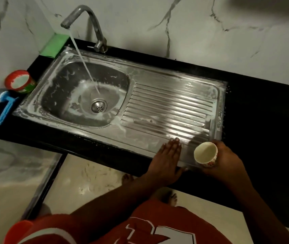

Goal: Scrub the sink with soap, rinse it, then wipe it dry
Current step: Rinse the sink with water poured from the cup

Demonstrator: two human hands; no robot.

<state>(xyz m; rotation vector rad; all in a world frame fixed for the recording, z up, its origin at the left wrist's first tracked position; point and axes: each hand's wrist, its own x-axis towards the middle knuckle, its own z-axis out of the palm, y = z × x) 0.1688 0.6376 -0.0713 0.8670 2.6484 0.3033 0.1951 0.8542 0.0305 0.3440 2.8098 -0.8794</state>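
The steel sink (172,81) is set in a black counter, with a basin on the left and a ribbed drainboard on the right. White soap foam streaks its rim and basin. Water runs from the tap (80,14) into the basin near the drain (99,106). My left hand (166,159) lies flat with straight fingers on the drainboard's front edge. My right hand (226,162) grips a small white cup (205,154) with a floral pattern, held at the drainboard's front right corner, its mouth tilted toward me.
A red tub of white soap (19,81) and a blue-handled scrubber (5,108) sit on the black counter (254,103) left of the sink. A green cloth (55,44) lies in the back left corner. Marble wall behind; tiled floor and my feet below.
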